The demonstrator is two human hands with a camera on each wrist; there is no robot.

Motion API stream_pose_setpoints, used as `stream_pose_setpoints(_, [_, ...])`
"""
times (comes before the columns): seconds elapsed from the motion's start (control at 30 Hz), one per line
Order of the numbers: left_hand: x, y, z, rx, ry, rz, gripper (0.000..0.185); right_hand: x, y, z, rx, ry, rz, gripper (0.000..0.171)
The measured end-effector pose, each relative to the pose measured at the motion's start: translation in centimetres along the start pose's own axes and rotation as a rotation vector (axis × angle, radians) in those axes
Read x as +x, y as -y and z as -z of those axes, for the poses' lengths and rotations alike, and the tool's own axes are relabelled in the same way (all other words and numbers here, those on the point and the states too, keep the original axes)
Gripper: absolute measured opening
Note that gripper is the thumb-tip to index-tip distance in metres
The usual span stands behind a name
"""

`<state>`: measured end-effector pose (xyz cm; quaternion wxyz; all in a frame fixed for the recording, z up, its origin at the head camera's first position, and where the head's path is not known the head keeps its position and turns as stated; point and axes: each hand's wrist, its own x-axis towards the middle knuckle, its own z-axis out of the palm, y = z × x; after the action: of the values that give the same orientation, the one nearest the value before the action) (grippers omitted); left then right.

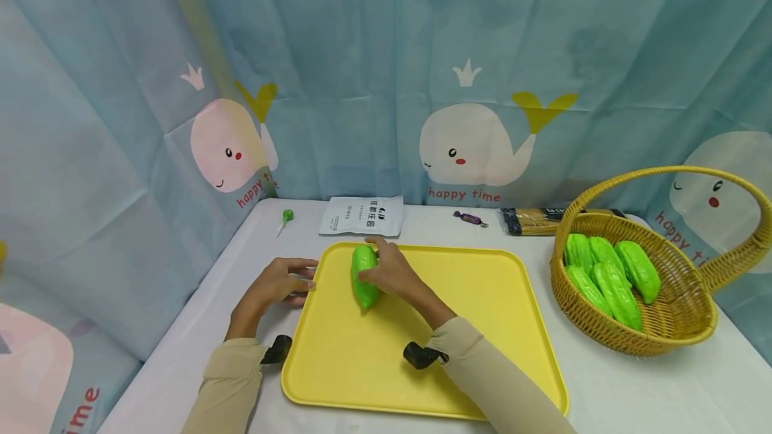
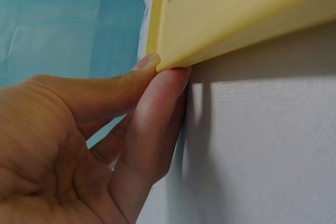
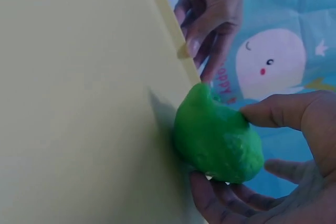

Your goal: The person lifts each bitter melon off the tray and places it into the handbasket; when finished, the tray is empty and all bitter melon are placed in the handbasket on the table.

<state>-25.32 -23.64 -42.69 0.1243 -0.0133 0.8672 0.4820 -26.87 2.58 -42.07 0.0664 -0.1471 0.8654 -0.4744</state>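
A bright green, ridged bitter melon [image 1: 364,272] with a smooth, plastic look is over the upper left part of the yellow tray [image 1: 374,370]. My right hand [image 1: 393,270] holds it from the right side. In the right wrist view the thumb is on one side of the bitter melon [image 3: 215,137] and the fingers are on the other. At the tray's left edge is my left hand [image 1: 282,280]. The left wrist view shows its thumb and fingers pinching the rim of the tray [image 2: 210,19].
To the right stands a wicker basket [image 1: 707,327] with a tall handle, holding several green bitter melons [image 1: 616,292]. Behind the tray lie a green lollipop [image 1: 288,215], a white pouch [image 1: 356,218], a purple wrapped candy [image 1: 470,219] and a pack of noodles [image 1: 532,222]. Curtains hang behind.
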Motion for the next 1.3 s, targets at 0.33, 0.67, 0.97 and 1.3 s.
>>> stream_pose_setpoints(0.33, [0.1, -0.2, -0.1, 0.006, 0.003, -0.006, 0.053, -2.6, -0.4, 2.8, 0.038, -0.001, 0.006, 0.072])
stream_pose_setpoints(0.67, [0.0, -0.1, -0.1, 0.001, 0.006, -0.013, 0.053, -5.7, -1.7, 7.4, 0.054, -0.016, -0.064, 0.072])
stream_pose_setpoints(0.97, [0.0, 0.1, -0.1, -0.017, 0.013, -0.009, 0.054, -9.1, -2.5, 12.8, 0.024, 0.004, -0.059, 0.077])
stream_pose_setpoints(1.3, [0.2, 0.4, 0.1, -0.042, 0.032, -0.031, 0.053, -12.5, -3.2, 18.8, 0.022, 0.026, -0.072, 0.082])
